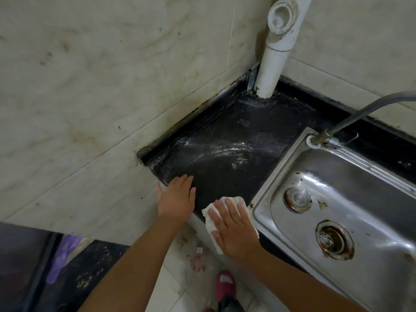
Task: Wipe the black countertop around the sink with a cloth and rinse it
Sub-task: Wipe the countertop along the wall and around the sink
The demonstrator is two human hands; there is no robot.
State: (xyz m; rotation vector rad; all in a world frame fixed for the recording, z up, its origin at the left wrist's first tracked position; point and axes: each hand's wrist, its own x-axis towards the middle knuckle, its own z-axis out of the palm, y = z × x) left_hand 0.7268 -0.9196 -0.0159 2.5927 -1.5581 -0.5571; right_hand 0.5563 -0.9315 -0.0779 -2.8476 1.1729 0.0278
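Nearest, at six o'clock on the floor: a dark-red slipper (225, 282). Above it, right hand (234, 226) lying flat with straight fingers, pressing a crumpled white cloth (210, 221) on the front edge of the black stone surface (225, 140), just beside the sink rim. No closed grip there; only palm pressure, probably to drag the cloth over the dirt. Left hand (176, 199) at nine o'clock from the cloth, also flat and open, resting on the surface edge near the tiled wall, likely for support while leaning. Whitish smears toward twelve o'clock, not yet wiped. Steel sink (337, 176) at three o'clock. White plastic pipe (270, 70) standing in the far corner, awkward to wipe around. Grey tap hose (360, 110) at two o'clock.
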